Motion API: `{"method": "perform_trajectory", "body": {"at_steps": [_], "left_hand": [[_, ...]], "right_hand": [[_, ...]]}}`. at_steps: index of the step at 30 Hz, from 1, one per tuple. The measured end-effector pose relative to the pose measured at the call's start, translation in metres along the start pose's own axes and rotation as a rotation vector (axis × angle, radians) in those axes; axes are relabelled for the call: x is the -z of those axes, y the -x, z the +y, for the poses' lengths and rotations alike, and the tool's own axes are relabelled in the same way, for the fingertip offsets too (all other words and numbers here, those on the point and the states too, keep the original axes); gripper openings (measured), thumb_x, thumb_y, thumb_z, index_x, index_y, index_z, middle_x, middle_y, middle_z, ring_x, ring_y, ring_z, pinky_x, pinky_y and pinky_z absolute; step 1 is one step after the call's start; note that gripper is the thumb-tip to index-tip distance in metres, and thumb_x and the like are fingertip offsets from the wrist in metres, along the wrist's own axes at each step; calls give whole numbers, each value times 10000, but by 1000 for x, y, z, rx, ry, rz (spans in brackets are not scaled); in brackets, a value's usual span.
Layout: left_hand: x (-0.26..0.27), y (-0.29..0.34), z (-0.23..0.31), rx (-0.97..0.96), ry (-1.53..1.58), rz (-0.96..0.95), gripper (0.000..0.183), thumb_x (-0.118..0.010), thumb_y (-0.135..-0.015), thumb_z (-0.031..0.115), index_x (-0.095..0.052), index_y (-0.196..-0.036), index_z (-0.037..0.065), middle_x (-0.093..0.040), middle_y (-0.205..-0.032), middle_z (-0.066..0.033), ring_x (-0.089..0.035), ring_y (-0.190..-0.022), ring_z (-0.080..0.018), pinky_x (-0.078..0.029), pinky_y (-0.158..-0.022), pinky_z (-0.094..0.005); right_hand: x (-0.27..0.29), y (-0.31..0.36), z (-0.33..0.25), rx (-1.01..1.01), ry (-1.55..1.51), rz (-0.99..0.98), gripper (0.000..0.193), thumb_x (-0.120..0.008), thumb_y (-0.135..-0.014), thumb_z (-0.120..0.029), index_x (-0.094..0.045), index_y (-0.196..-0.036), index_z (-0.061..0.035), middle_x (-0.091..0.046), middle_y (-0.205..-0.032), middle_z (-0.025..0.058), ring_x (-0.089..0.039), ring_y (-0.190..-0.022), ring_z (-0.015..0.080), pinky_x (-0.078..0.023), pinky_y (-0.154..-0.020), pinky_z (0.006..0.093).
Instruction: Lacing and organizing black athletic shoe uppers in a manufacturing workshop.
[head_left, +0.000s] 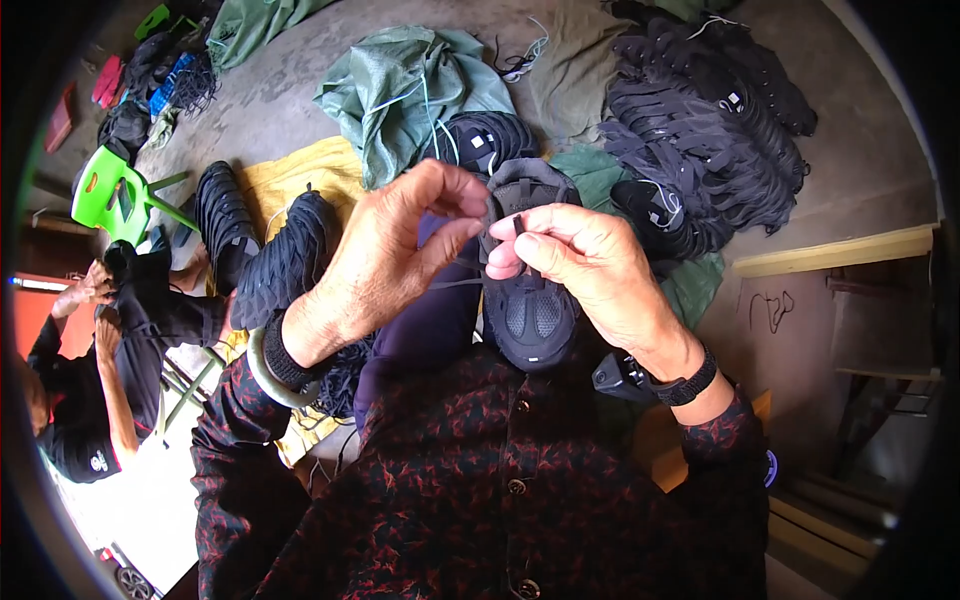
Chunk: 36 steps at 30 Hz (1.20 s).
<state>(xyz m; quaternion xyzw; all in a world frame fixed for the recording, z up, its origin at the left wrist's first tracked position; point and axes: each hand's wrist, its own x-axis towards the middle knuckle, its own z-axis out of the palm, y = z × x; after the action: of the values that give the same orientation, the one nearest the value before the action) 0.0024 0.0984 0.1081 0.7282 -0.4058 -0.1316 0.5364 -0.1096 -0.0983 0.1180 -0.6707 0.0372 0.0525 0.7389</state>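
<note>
A dark grey and black shoe upper (535,310) lies in front of my body, its mesh toe end toward me and its padded collar away. Over its left edge, my left hand (400,230) is closed in a pinch; what is between its fingertips, if anything, is too small to make out. My right hand (585,255) hovers above the middle of the upper, thumb and fingers closed on a short black strip (518,226). Parts of the upper are hidden behind both hands. A thin dark cord (455,284) runs out from its left side.
Stacked black shoe uppers (285,255) lie on a yellow sheet (300,170) to the left. A larger pile of uppers (700,110) sits far right. Green sacking (400,85) lies ahead. A co-worker's hands (95,290) hold dark material beside a green chair (110,195).
</note>
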Motion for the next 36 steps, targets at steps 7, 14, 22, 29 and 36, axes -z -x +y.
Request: {"method": "perform_trajectory", "body": {"at_steps": [7,14,22,29,36], "left_hand": [[-17,0,-7,67,295,-202,372,-653,-988,171,-518,-1277,-20,-626,-1193,-105,-604,-1148,-189,-481,-1007,-351],[-35,-35,10,5,635,-194,566,-661,-956,91,-382,-1434,-32,-551,-1315,-126,-558,-1229,-188,-458,-1050,-336],[-42,-56,19,-10,744,-382,442,-541,-1052,353,-538,-1294,-17,-574,-796,-1,-544,-717,-105,-489,-870,-276],[-13,7,-30,327,522,-385,352,-551,-1053,360,-664,-1068,27,-465,-726,50,-452,-701,-57,-440,-768,-229],[43,41,-62,427,588,-271,316,-618,-1011,333,-642,-900,39,-542,-703,9,-515,-681,-96,-500,-931,-346]], "right_hand": [[12,-6,-17,126,-79,18,199,-573,-1036,-122,-655,-1125,36,-708,-961,67,-678,-911,139,-544,-886,281],[21,-19,-50,286,36,75,238,-586,-1031,-171,-656,-1164,14,-711,-1002,53,-665,-946,106,-509,-867,244],[53,-27,-93,466,-113,72,195,-556,-1029,-145,-631,-1126,6,-681,-1046,83,-624,-826,121,-546,-735,245],[216,28,-172,490,361,647,430,-566,-979,-27,-518,-1404,13,-587,-1122,72,-531,-840,116,-433,-700,211],[411,84,-212,452,132,829,385,-570,-955,66,-564,-1339,37,-605,-1275,63,-615,-1006,111,-513,-893,199]]}}
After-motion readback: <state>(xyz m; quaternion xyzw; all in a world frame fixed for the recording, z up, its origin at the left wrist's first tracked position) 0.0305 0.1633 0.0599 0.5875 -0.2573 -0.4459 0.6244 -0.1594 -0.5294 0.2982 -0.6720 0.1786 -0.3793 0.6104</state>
